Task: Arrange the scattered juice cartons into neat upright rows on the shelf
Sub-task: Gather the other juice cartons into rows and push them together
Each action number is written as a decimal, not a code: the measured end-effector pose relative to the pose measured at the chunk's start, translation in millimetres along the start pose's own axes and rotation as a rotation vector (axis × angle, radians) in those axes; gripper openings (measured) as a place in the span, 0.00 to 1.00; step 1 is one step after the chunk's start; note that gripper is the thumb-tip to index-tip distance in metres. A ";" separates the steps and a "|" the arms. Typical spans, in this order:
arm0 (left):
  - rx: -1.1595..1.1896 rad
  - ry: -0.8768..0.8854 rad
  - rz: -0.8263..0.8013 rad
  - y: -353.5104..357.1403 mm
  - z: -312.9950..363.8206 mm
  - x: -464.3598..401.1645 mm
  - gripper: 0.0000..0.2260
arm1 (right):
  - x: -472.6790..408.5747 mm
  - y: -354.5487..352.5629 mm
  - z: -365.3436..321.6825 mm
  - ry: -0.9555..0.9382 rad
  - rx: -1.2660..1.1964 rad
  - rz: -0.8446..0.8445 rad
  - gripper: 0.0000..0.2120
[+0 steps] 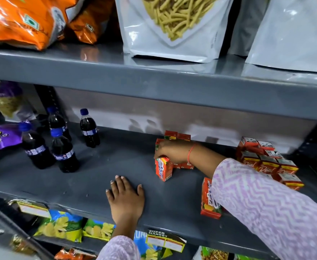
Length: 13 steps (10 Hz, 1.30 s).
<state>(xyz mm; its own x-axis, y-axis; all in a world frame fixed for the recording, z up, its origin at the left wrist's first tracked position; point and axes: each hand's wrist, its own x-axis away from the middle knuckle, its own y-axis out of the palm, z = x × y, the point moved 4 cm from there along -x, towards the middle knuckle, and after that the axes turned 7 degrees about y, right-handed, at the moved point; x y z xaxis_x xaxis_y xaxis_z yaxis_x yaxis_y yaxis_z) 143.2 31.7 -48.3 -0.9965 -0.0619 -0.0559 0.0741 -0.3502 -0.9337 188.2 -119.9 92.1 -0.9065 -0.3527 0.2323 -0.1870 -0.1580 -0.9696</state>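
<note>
Small red juice cartons stand on the grey middle shelf (116,166). My right hand (172,150) reaches in from the right and grips the top of an upright carton (163,170) at the front of a short row; more cartons (176,136) stand behind my hand. Another carton (209,201) stands alone near the shelf's front edge, partly hidden by my sleeve. A packed group of cartons (268,162) fills the shelf's right end. My left hand (125,197) lies flat, palm down, on the shelf near its front edge, holding nothing.
Several dark cola bottles (64,149) with blue caps stand at the shelf's left. Purple snack bags (0,136) lie at the far left. The upper shelf holds orange bags (22,19) and white pouches (172,27). Chip packets (64,228) sit below.
</note>
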 end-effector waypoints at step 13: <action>0.011 0.022 -0.052 -3.0 0.6 3.2 0.32 | 123.9 92.9 6.4 0.925 -0.182 0.017 0.18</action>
<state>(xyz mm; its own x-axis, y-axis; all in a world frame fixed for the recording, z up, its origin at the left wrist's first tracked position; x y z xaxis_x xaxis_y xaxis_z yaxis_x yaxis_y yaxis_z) 139.9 32.0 -45.5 -0.9996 -0.0230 -0.0149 0.0222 -0.3631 -0.9315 61.0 -184.2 31.2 -0.8356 0.5310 0.1405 -0.1569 0.0144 -0.9875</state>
